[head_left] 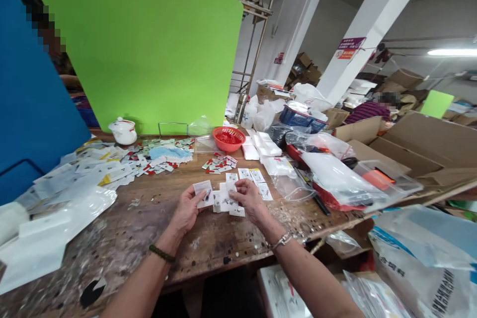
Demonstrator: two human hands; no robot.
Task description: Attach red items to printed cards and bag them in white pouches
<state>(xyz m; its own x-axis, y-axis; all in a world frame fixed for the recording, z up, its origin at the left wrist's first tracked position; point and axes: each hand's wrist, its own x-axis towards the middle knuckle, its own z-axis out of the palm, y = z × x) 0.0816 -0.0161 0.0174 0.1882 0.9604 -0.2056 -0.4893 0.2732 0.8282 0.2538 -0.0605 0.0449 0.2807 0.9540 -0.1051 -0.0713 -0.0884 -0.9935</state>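
Observation:
Between thumb and fingers, my left hand (189, 204) grips a small white packet (203, 194) with a dark item showing in it. My right hand (250, 199) pinches another small packet (231, 196), partly hidden by its fingers. Beneath and between the hands, several white packets (217, 202) lie overlapping on the worn wooden table (149, 228). Just beyond my right hand lie more printed packets (256, 175) side by side.
A red basket (229, 146) stands behind the packets, with small red-and-white packets (219, 163) before it. Piles of packets (108, 164) spread leftward near a white lidded pot (122, 131). Bags and a red tray (343, 201) crowd the right. A green panel (149, 49) rises behind; another person (367, 109) is far right.

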